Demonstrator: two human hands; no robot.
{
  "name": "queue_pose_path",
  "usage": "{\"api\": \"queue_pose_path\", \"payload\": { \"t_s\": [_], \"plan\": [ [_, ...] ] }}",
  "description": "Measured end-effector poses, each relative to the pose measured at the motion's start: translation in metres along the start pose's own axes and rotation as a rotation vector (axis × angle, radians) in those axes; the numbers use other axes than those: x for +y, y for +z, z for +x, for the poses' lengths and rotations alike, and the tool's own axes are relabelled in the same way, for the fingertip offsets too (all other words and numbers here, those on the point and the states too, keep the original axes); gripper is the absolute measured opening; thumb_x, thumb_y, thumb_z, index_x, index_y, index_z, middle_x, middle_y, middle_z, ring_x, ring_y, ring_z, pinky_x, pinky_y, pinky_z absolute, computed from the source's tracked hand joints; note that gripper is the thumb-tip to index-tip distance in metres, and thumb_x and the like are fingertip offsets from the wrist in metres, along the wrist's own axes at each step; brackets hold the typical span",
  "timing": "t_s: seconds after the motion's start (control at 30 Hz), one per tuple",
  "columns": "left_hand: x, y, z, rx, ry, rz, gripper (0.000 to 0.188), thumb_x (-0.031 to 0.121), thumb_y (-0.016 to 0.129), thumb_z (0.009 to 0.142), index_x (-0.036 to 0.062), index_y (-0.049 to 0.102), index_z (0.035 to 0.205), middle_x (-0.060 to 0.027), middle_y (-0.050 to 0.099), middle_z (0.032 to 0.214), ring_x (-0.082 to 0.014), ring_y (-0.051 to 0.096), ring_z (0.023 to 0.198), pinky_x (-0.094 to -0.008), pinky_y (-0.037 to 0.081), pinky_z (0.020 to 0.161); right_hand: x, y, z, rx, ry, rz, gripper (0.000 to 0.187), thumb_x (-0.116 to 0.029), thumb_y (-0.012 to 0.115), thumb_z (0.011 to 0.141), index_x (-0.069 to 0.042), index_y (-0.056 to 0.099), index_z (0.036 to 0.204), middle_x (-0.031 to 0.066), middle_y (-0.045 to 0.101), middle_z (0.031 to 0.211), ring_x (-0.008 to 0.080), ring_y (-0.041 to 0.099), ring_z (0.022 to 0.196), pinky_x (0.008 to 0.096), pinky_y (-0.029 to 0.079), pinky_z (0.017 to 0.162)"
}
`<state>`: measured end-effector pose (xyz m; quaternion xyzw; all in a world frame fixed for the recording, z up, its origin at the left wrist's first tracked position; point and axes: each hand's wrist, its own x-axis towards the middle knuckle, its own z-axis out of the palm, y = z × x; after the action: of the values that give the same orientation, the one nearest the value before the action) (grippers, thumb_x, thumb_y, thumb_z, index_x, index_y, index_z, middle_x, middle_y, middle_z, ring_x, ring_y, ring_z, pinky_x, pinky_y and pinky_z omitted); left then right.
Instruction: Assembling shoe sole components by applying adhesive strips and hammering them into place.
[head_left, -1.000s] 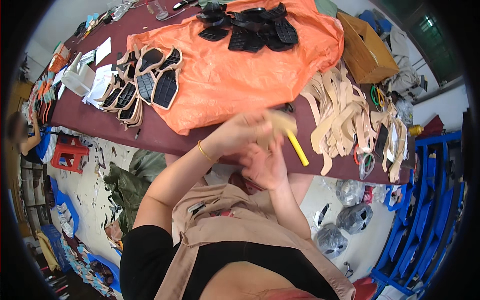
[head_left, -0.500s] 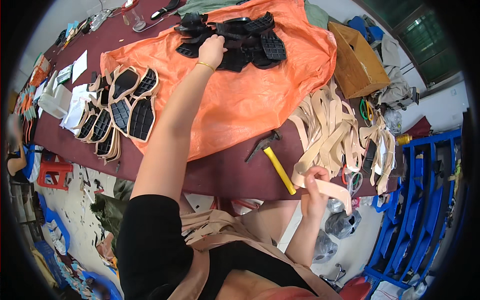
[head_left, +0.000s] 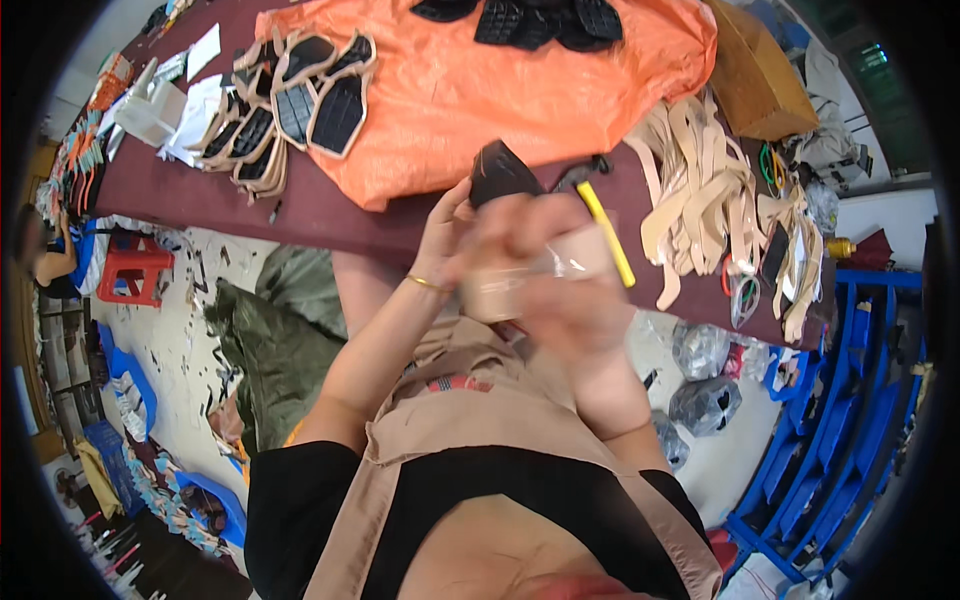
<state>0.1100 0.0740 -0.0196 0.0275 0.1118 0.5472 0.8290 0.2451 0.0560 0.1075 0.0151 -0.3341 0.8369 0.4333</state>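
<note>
My left hand (head_left: 446, 238), a gold-coloured bangle at its wrist, grips a black moulded piece (head_left: 503, 172) that looks like a shoe sole. Close beside it, my right hand (head_left: 580, 318) is smeared by motion, its fingers closed on a beige strip (head_left: 495, 296). The strip lies against or just in front of the black piece; blur hides exactly where they meet. More black soles (head_left: 545, 22) are heaped at the far side on an orange sheet (head_left: 480, 100). At left, several black soles edged in beige (head_left: 340, 115) lie stacked.
Right of my hands lies a hammer with a yellow handle (head_left: 607, 235) on the dark red table (head_left: 350, 228). Beyond it spreads a pile of beige strips (head_left: 690, 190), with scissors (head_left: 745, 290) by its edge. A wooden box (head_left: 765, 75) and a blue rack (head_left: 815, 400) stand at right.
My left hand has come back from the black heap with one piece, toward my body. My right hand has brought its strip leftward to meet it. The view has tilted down.
</note>
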Motion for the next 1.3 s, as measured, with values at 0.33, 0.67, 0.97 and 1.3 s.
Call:
{"api": "queue_pose_path", "payload": {
  "t_s": [0.33,0.67,0.97,1.3],
  "plan": [
    [-0.035,0.03,-0.015,-0.044,-0.097,0.113,0.049,0.042,0.041,0.095,0.0009,0.046,0.122,-0.0126,0.056,0.116,-0.0215,0.058,0.103,-0.0345,0.05,0.087,0.042,-0.001,-0.089,0.365,0.068,-0.968,0.016,0.001,0.069,0.073,-0.001,0.061,0.086,0.0098,0.054,0.108,0.0174,0.054,0.097,0.0269,0.046,0.081],
    [-0.059,0.067,-0.042,0.113,0.042,0.318,0.034,0.024,0.044,0.096,-0.0006,0.046,0.12,-0.0125,0.058,0.11,-0.0187,0.061,0.094,-0.0328,0.051,0.083,0.017,-0.029,-0.118,0.73,-0.245,-1.328,0.02,-0.006,0.076,0.071,-0.003,0.058,0.078,0.0069,0.05,0.088,0.0141,0.051,0.076,0.0267,0.044,0.065],
    [-0.054,0.066,-0.046,0.144,0.071,0.362,0.033,0.024,0.045,0.095,-0.0006,0.049,0.117,-0.0107,0.061,0.104,-0.017,0.062,0.091,-0.0314,0.051,0.081,0.018,-0.025,-0.104,0.696,-0.224,-1.233,0.019,-0.001,0.071,0.076,-0.001,0.054,0.083,0.0075,0.048,0.095,0.0132,0.058,0.07,0.025,0.05,0.061],
    [-0.049,0.067,-0.048,0.164,0.009,0.368,0.033,0.02,0.045,0.094,-0.0006,0.046,0.12,-0.0118,0.06,0.103,-0.0189,0.063,0.085,-0.0312,0.053,0.071,0.01,-0.031,-0.103,0.607,-0.287,-1.591,0.012,0.0,0.072,0.075,0.0,0.059,0.075,0.0064,0.055,0.085,0.0107,0.058,0.06,0.0223,0.047,0.053]
  ]
}}
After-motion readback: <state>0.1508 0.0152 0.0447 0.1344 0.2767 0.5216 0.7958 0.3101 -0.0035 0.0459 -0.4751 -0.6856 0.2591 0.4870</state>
